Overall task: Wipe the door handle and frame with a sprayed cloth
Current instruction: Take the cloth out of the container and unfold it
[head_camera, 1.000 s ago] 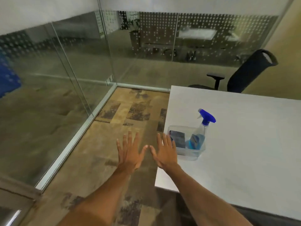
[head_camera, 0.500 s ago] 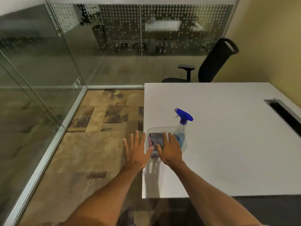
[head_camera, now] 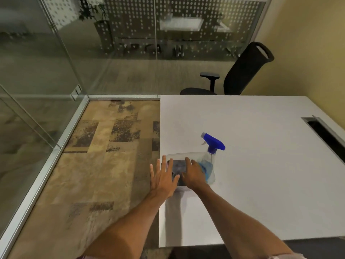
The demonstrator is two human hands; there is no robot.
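– What stands farthest left?
– A glass wall point(head_camera: 37, 62) with a metal rail at its foot, then patchy brown carpet point(head_camera: 102, 165) up to the edge of the white table point(head_camera: 261, 174)

– And the hands?
– The left hand point(head_camera: 163, 179) is palm down over the table's left edge, fingers straight and fanned apart, holding nothing. Its fingertips reach the left end of a clear plastic tub point(head_camera: 186, 155); I cannot tell if they touch it.

– Where is the cloth?
– The cloth point(head_camera: 178, 166) lies folded and dark in the left half of that tub, near the table's left edge. Its long side seems to run away from the person, though both hands cover parts of it.

– The other hand?
– The right hand point(head_camera: 195, 174) is flat over the tub, fingers straight and slightly parted, tips above the cloth. Whether they press on it is unclear.

– The sprayer?
– The spray bottle point(head_camera: 212, 144) stands upright in the tub's right end, blue liquid inside, its blue nozzle pointing left.

– Further right?
– Bare tabletop, a black office chair point(head_camera: 242, 71) behind the far edge, and a cable slot point(head_camera: 324, 131) at the far right
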